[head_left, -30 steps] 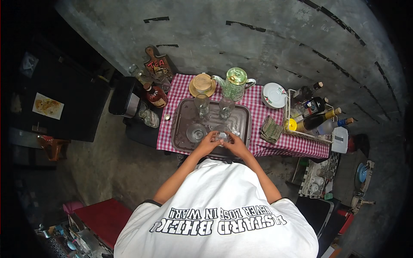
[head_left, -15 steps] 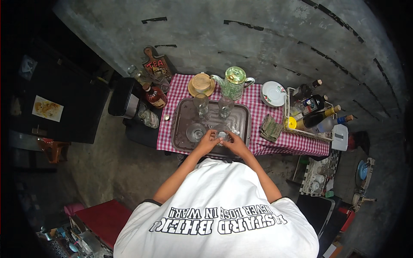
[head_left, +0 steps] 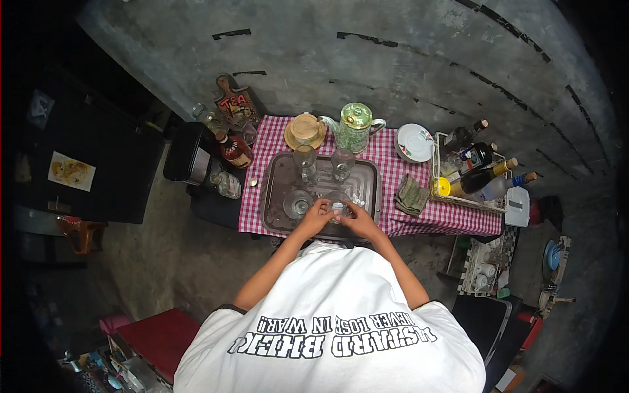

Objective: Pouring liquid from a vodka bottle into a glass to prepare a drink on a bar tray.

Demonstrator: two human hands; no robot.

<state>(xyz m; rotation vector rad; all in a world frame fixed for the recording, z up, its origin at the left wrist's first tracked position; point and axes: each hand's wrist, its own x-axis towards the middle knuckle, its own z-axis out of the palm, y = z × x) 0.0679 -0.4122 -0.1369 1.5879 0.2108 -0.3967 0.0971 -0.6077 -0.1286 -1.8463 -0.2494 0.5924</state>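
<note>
Both my hands are around a clear glass (head_left: 337, 196) at the near edge of a brown tray (head_left: 275, 178). My left hand (head_left: 315, 217) has its fingers closed on the glass's left side. From the right, my right hand (head_left: 358, 221) grips the same glass, with the fingertips of both hands nearly meeting. Just left of my left hand, a round clear glass (head_left: 298, 204) stands on the tray. Two taller clear glasses, one on the left (head_left: 305, 162) and one on the right (head_left: 342, 164), stand at the tray's far side.
A checked cloth (head_left: 262, 137) covers the table. Behind the tray are a green teapot (head_left: 354, 131) and a lidded cup on a wooden saucer (head_left: 304, 128). To the right lie stacked plates (head_left: 414, 142), a folded cloth (head_left: 413, 195) and a bottle rack (head_left: 472, 202). Bottles and jars (head_left: 234, 150) crowd the left.
The whole view has shifted very slightly. My hands keep their hold on the glass, and the things on the tray stay in place.
</note>
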